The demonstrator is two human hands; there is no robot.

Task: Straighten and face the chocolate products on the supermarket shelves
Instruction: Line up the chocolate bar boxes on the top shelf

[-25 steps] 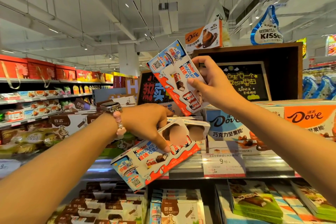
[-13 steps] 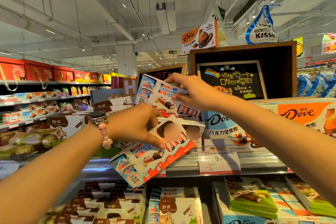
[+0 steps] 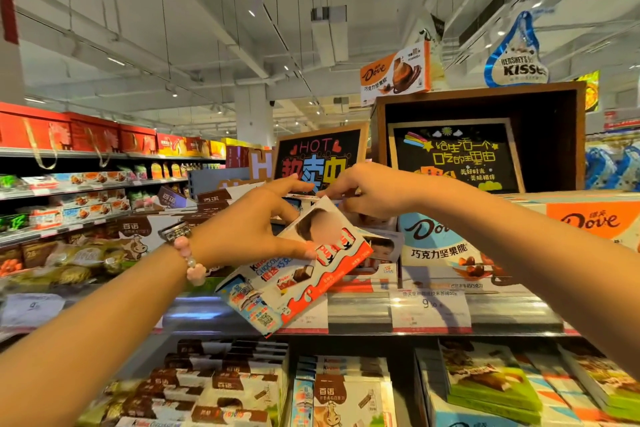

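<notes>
A Kinder chocolate box (image 3: pixel 294 274) tilts off the shelf edge (image 3: pixel 363 314), pinched in the left hand (image 3: pixel 249 225). Behind it, the right hand (image 3: pixel 372 191) has lowered a second Kinder box (image 3: pixel 304 197) onto the stack; whether it still grasps is unclear. Dove cartons (image 3: pixel 446 246) crowd the right.

Glossy cardboard Kinder box (image 3: pixel 294 274); wood-framed chalkboard sign (image 3: pixel 453 156).
</notes>
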